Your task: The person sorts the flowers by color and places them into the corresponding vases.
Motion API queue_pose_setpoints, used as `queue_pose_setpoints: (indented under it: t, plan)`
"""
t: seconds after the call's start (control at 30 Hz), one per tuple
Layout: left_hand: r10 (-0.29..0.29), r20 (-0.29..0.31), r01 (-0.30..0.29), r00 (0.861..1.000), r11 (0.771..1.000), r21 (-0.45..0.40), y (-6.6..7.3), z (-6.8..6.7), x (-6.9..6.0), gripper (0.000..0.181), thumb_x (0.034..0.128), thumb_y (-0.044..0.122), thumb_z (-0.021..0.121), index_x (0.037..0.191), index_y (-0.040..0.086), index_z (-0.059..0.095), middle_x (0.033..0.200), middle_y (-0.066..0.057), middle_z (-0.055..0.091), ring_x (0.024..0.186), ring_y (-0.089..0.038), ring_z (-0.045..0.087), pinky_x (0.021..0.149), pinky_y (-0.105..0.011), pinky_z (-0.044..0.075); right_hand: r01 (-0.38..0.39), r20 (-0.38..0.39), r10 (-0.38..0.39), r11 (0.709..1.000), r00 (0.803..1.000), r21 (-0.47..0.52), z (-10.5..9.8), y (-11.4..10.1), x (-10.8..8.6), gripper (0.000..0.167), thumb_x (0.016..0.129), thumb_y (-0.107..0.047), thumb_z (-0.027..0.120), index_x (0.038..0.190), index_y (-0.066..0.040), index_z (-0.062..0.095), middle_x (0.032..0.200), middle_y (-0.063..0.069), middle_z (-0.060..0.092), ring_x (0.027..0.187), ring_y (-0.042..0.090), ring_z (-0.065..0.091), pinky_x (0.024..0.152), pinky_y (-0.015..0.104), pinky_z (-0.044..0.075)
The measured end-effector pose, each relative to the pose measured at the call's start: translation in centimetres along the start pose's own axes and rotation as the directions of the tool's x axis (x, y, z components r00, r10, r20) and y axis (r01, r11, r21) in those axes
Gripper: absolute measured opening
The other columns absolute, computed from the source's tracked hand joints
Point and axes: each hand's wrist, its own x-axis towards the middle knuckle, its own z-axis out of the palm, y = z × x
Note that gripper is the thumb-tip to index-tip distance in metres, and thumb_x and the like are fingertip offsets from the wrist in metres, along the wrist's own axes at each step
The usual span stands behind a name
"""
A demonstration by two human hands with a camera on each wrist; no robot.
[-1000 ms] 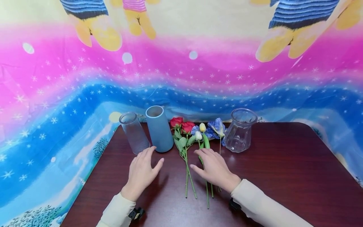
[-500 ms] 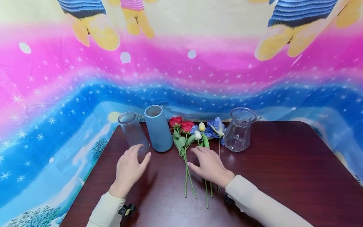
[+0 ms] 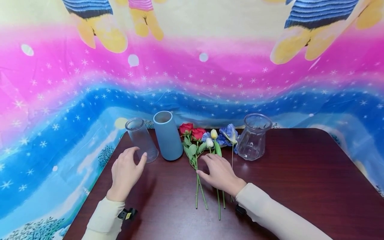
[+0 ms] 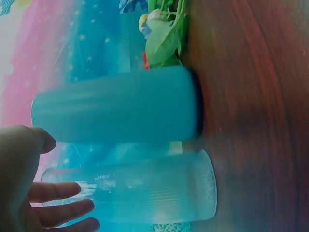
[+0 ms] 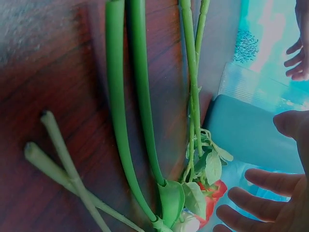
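Observation:
The left hand (image 3: 126, 173) has its fingers spread in front of a clear ribbed glass vase (image 3: 144, 143), with no grip on it visible. In the left wrist view that glass vase (image 4: 159, 191) lies beyond the fingertips, beside the blue vase (image 4: 120, 106). The right hand (image 3: 220, 173), fingers loosely bent and holding nothing, hovers over the stems of white and yellow tulips (image 3: 214, 134). Left of it lie two red roses (image 3: 198, 134) with crossed stems (image 5: 190, 72). Blue flowers (image 3: 229, 134) lie behind the tulips, partly hidden.
A clear flared glass vase (image 3: 252, 143) stands right of the blue flowers. The dark wooden table (image 3: 306, 186) has a rounded back right corner. Behind it hangs a printed cloth (image 3: 180, 73) in pink and blue.
The left hand has moved left, away from the blue vase's front to the ribbed glass vase. The right hand has shifted slightly left. Vases and flowers keep their places.

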Motion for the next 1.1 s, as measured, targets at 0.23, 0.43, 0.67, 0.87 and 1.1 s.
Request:
queue_pose_setpoints:
  t: [0.23, 0.43, 0.67, 0.87, 1.1]
  plan:
    - [-0.108, 0.04, 0.11, 0.993, 0.991, -0.076, -0.9, -0.3, 1.1, 0.038, 0.0974, 0.04, 0.061, 0.118, 0.009, 0.068, 0.115, -0.016, 0.071, 0.094, -0.034, 0.068, 0.072, -0.052, 0.056, 0.013, 0.0, -0.013, 1.0, 1.0, -0.004, 0.4, 0.0, 0.3, 0.051, 0.092, -0.046, 0.07, 0.128, -0.01, 0.066, 0.125, 0.009, 0.069, 0.118, 0.028, 0.065, 0.101, 0.048, 0.051]
    - [-0.153, 0.008, 0.153, 0.988, 0.981, -0.12, -1.4, -1.1, 2.6, 0.035, 0.0988, 0.043, 0.057, 0.109, 0.012, 0.071, 0.094, -0.012, 0.073, 0.077, -0.028, 0.063, 0.056, -0.035, 0.044, 0.017, 0.007, -0.017, 1.0, 1.0, -0.023, 0.8, -0.1, 0.5, 0.053, 0.092, -0.046, 0.07, 0.128, -0.009, 0.066, 0.123, 0.009, 0.069, 0.117, 0.028, 0.065, 0.1, 0.048, 0.051]
    - [-0.209, 0.039, 0.213, 0.977, 0.968, -0.133, -1.8, -1.9, 4.8, 0.042, 0.1012, 0.049, 0.05, 0.108, 0.013, 0.071, 0.093, -0.01, 0.072, 0.078, -0.027, 0.064, 0.06, -0.033, 0.042, 0.01, 0.013, -0.01, 1.0, 1.0, -0.021, 0.9, -0.1, 0.6, 0.052, 0.092, -0.046, 0.07, 0.128, -0.009, 0.066, 0.123, 0.009, 0.069, 0.117, 0.028, 0.065, 0.099, 0.048, 0.052]
    - [-0.244, 0.029, 0.246, 0.969, 0.957, -0.153, -2.0, -2.1, 6.5, 0.046, 0.1014, 0.053, 0.045, 0.106, 0.014, 0.069, 0.097, -0.008, 0.071, 0.084, -0.026, 0.063, 0.065, -0.034, 0.043, 0.004, 0.02, -0.003, 1.0, 1.0, -0.017, 0.9, 0.1, 0.6, 0.05, 0.092, -0.044, 0.071, 0.127, -0.009, 0.066, 0.122, 0.009, 0.07, 0.116, 0.029, 0.066, 0.098, 0.049, 0.052]
    - [-0.278, 0.034, 0.28, 0.96, 0.949, -0.144, -2.3, -2.3, 8.0, 0.045, 0.1012, 0.052, 0.046, 0.102, 0.014, 0.069, 0.095, -0.008, 0.071, 0.078, -0.026, 0.061, 0.062, -0.034, 0.041, 0.021, 0.025, -0.021, 0.999, 0.999, -0.024, 0.9, 0.0, 0.7, 0.048, 0.093, -0.044, 0.07, 0.126, -0.009, 0.067, 0.122, 0.008, 0.069, 0.114, 0.027, 0.066, 0.1, 0.048, 0.052]
